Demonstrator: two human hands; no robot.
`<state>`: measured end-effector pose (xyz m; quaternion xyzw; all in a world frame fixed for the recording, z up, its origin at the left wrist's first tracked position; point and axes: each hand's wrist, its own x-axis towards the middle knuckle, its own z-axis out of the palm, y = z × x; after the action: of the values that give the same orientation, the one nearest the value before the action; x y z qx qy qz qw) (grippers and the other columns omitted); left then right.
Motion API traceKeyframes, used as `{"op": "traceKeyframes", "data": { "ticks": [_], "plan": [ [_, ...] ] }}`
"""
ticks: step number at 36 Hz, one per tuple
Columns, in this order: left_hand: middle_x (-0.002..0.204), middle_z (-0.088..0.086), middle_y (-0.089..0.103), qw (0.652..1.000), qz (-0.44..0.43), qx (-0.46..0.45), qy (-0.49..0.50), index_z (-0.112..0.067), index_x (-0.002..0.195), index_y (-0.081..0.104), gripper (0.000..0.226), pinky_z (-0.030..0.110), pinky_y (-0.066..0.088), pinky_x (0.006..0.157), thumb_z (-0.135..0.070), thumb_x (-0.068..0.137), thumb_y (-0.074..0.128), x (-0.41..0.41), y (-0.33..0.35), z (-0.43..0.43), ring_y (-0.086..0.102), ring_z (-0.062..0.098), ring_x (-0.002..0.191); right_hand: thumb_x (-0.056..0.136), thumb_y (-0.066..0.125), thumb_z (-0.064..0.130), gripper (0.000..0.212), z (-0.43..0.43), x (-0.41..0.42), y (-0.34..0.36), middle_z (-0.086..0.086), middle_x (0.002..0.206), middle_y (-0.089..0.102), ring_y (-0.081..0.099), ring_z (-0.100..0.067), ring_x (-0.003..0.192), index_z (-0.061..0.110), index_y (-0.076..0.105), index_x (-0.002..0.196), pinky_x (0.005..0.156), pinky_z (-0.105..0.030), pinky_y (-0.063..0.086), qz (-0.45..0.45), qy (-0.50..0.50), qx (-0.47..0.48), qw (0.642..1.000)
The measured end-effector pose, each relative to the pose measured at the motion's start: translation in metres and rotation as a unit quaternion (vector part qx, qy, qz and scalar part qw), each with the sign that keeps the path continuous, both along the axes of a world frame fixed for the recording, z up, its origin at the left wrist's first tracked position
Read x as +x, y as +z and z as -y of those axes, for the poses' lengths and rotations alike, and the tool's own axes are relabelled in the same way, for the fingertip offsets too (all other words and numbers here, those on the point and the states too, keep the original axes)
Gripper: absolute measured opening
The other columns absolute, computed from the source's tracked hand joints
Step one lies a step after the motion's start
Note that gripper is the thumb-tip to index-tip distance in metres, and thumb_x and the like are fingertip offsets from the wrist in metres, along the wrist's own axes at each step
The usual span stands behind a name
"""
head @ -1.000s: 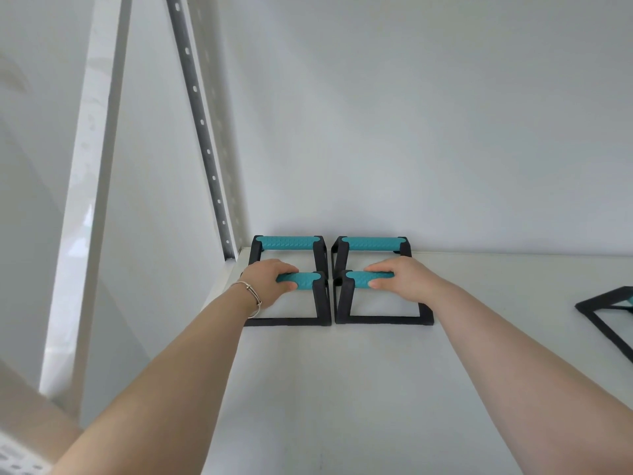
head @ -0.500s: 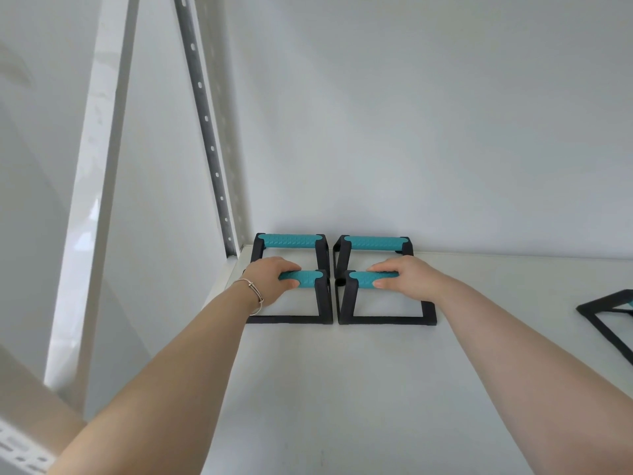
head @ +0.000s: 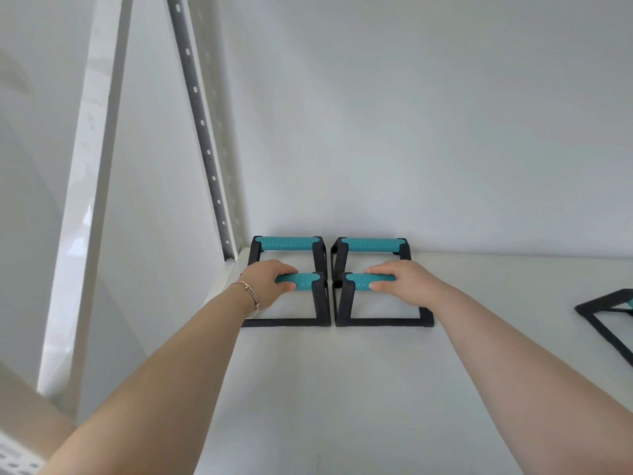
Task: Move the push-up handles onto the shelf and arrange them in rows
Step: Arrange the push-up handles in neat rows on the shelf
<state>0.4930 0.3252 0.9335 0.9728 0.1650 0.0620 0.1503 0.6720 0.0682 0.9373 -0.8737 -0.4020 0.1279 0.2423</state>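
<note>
Four black-framed push-up handles with teal grips stand on the white shelf (head: 342, 389) in its far left corner, two behind and two in front. My left hand (head: 265, 284) is wrapped around the grip of the front left handle (head: 305, 282). My right hand (head: 406, 282) is wrapped around the grip of the front right handle (head: 359, 282). Both front handles rest with their bases on the shelf, side by side and almost touching. The back left handle (head: 287, 244) and back right handle (head: 371, 244) stand against the wall.
Another push-up handle (head: 606, 315) lies at the shelf's right edge of view, partly cut off. A grey perforated upright (head: 202, 125) rises at the shelf's back left corner. A white post (head: 82, 186) stands to the left. The wall closes the back.
Both hands and the two front handles have stayed in nearly the same place; the view has shifted slightly.
</note>
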Motion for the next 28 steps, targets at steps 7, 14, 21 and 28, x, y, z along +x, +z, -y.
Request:
{"op": "traceKeyframes", "data": {
  "ticks": [7, 14, 21, 28],
  "plan": [
    [0.116, -0.004, 0.062, 1.000, -0.002, 0.002, -0.001, -0.030, 0.128, 0.056, 0.035, 0.032, 0.045, 0.094, -0.037, 0.094, 0.053, 0.001, -0.001, -0.001, 0.054, 0.016, 0.103, 0.088, 0.063, 0.042, 0.037, 0.001, 0.000, -0.002, 0.013, 0.124, 0.063, 0.051, -0.011, 0.117, 0.035, 0.062, 0.124, 0.104, -0.030, 0.039, -0.002, -0.005, 0.008, 1.000],
    [0.118, -0.004, 0.061, 1.000, -0.008, 0.007, 0.000, -0.031, 0.130, 0.055, 0.036, 0.031, 0.045, 0.095, -0.037, 0.094, 0.052, 0.000, 0.001, 0.002, 0.054, 0.016, 0.105, 0.087, 0.063, 0.042, 0.035, 0.000, 0.001, -0.003, 0.014, 0.121, 0.064, 0.053, -0.011, 0.114, 0.037, 0.062, 0.122, 0.102, -0.031, 0.041, 0.000, -0.009, 0.006, 1.000],
    [0.117, -0.002, 0.061, 0.999, -0.008, 0.052, 0.014, -0.026, 0.133, 0.051, 0.040, 0.032, 0.048, 0.092, -0.039, 0.095, 0.048, -0.004, 0.001, 0.012, 0.056, 0.017, 0.104, 0.092, 0.056, 0.042, 0.039, 0.000, -0.010, -0.002, 0.008, 0.128, 0.060, 0.051, -0.016, 0.119, 0.033, 0.057, 0.129, 0.104, -0.034, 0.038, 0.061, -0.009, -0.022, 0.998],
    [0.114, 0.002, 0.060, 0.991, 0.013, 0.117, 0.059, -0.018, 0.121, 0.053, 0.031, 0.038, 0.041, 0.099, -0.032, 0.095, 0.044, -0.004, -0.002, 0.038, 0.051, 0.022, 0.102, 0.094, 0.049, 0.043, 0.046, -0.002, -0.033, -0.010, 0.001, 0.134, 0.058, 0.049, -0.023, 0.123, 0.027, 0.048, 0.137, 0.107, -0.038, 0.035, 0.177, -0.076, -0.027, 0.981]
  ]
}}
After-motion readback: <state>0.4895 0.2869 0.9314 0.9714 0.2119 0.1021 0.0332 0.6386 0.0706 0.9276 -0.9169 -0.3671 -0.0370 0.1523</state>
